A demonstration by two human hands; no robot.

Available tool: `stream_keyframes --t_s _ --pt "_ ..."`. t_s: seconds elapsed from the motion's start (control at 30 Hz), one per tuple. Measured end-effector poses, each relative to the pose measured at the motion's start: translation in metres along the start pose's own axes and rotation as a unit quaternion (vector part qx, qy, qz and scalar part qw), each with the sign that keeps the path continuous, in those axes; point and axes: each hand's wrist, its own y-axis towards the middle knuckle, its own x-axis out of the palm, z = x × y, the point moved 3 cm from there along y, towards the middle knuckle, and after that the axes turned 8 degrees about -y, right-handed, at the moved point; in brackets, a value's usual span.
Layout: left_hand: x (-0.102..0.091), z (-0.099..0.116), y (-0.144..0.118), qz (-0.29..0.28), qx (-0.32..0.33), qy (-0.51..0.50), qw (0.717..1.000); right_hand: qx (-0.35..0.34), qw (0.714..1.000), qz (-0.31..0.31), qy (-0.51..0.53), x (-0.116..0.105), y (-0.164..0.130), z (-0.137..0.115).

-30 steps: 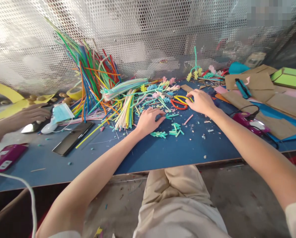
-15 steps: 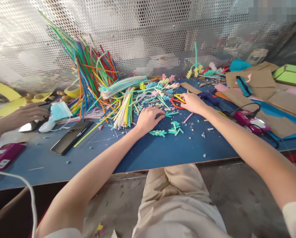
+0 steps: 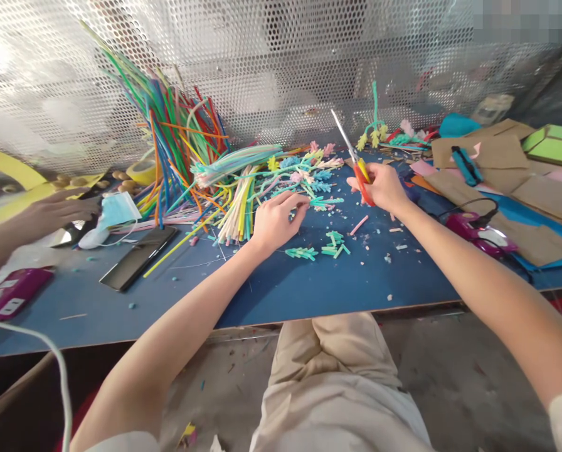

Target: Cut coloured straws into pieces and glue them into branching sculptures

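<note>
The right hand (image 3: 383,187), right of centre in the frame, is closing its fingers around the red and yellow handles of a pair of scissors (image 3: 348,143), whose blades are pointing toward the upper left. The left hand (image 3: 275,221), near the centre, is curling, its thumb and forefinger tips meeting on the near end of a teal pipe-cleaner sprig (image 3: 328,202). Just below it, two clusters of short teal cuttings (image 3: 335,246) are lying on the blue table (image 3: 304,292), and a pink stem piece (image 3: 359,225) is lying to their upper right. Left of centre, bundles of pale pipe cleaners (image 3: 238,210) are resting beside a tall multicoloured bunch (image 3: 170,144), which is leaning toward the upper left. A smartphone (image 3: 138,258) and a blue face mask (image 3: 119,210) are lying at lower left and left. At the left edge another person's hand (image 3: 63,215) is reaching in. Brown cardboard pieces (image 3: 481,157) are covering the right side, and a perforated metal sheet (image 3: 248,69) is spanning the top.
</note>
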Motion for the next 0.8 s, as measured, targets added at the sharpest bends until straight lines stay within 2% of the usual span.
stream_keyframes --t_s 0.1,0.2,0.4,0.57,0.67,0.8 --pt "-0.003 -0.001 0.0 0.005 -0.035 0.014 0.999 0.007 0.989 -0.049 0.137 0.01 -0.011 -0.014" --pt "-0.005 -0.002 0.0 0.006 -0.064 0.017 0.998 -0.02 0.977 -0.085 0.194 0.023 -0.019 -0.026" --pt "-0.006 -0.006 -0.001 0.007 -0.063 0.023 0.998 -0.041 0.984 -0.07 0.159 0.033 -0.023 -0.021" --pt "-0.003 -0.005 -0.002 0.007 -0.049 0.027 0.998 -0.029 0.979 -0.053 0.196 0.035 -0.025 -0.023" --pt "-0.003 -0.004 -0.001 0.006 -0.058 0.023 0.998 -0.034 0.976 -0.048 0.21 0.036 -0.025 -0.026" --pt "-0.001 -0.005 -0.002 -0.003 -0.082 0.013 0.997 -0.054 0.983 -0.02 0.176 0.032 -0.025 -0.026"
